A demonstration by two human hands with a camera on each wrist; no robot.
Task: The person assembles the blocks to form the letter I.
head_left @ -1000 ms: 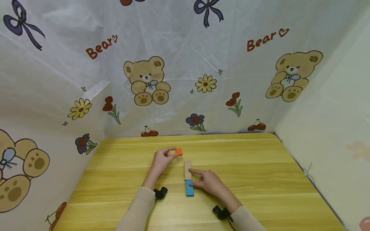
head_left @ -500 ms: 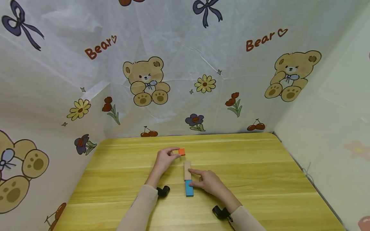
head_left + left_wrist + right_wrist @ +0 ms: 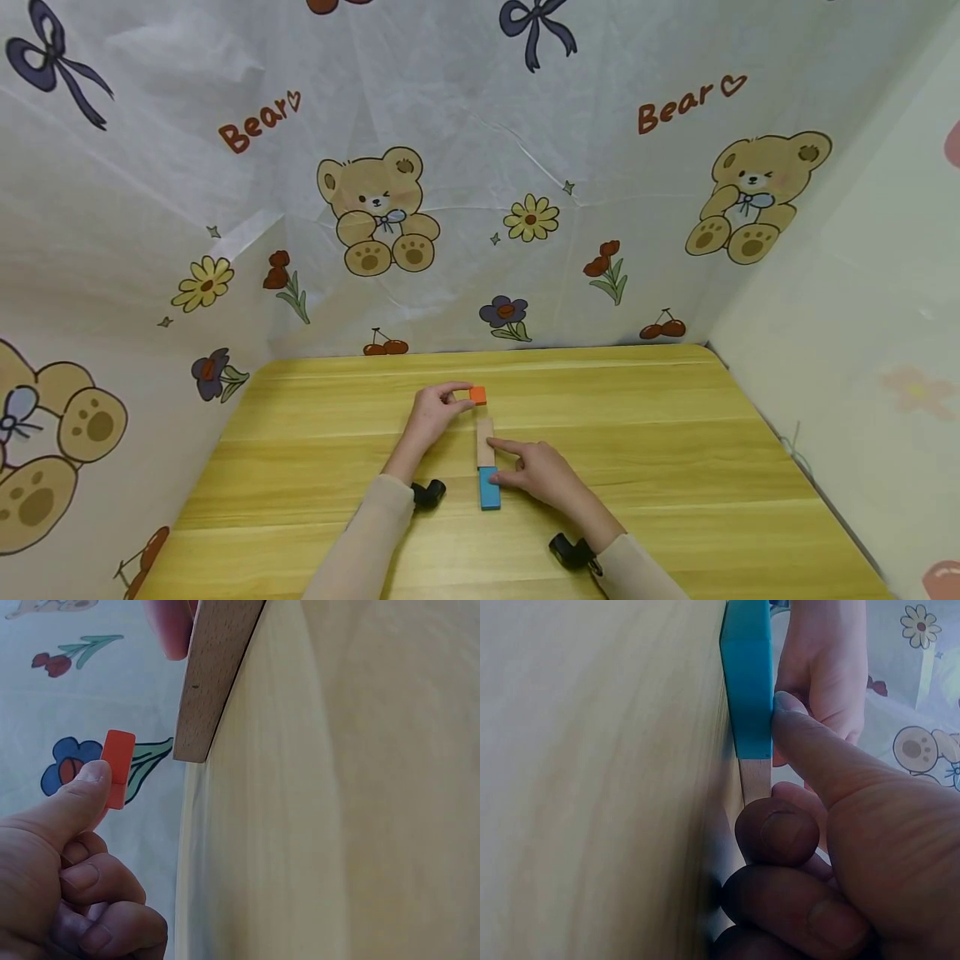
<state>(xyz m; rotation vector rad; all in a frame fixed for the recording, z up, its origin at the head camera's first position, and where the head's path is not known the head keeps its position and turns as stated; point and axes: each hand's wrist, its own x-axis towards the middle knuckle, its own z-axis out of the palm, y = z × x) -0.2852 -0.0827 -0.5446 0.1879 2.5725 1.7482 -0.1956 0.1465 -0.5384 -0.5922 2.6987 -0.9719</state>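
My left hand [image 3: 435, 415] pinches a small orange block [image 3: 477, 396] between thumb and index finger, beyond the far end of a plain wooden block [image 3: 485, 454]. In the left wrist view the orange block [image 3: 118, 746] appears raised off the tabletop, apart from the wooden block [image 3: 214, 682]. End to end with the wooden block, on its near side, lies a blue block [image 3: 490, 492]. My right hand [image 3: 551, 477] touches the wooden block with its extended index finger and the blue block with its thumb; the remaining fingers are curled in, as the right wrist view shows.
Both blocks lie on a yellow wood-grain table [image 3: 675, 433]. A white cloth with printed bears [image 3: 378, 208] hangs behind the table and along its left. At the right side stands a pale wall [image 3: 862, 333]. Black wrist cameras [image 3: 429, 495] are strapped on both arms.
My left hand has moved a little to the right with the orange block, which is now nearly in line with the other two blocks. The right hand stays in place.
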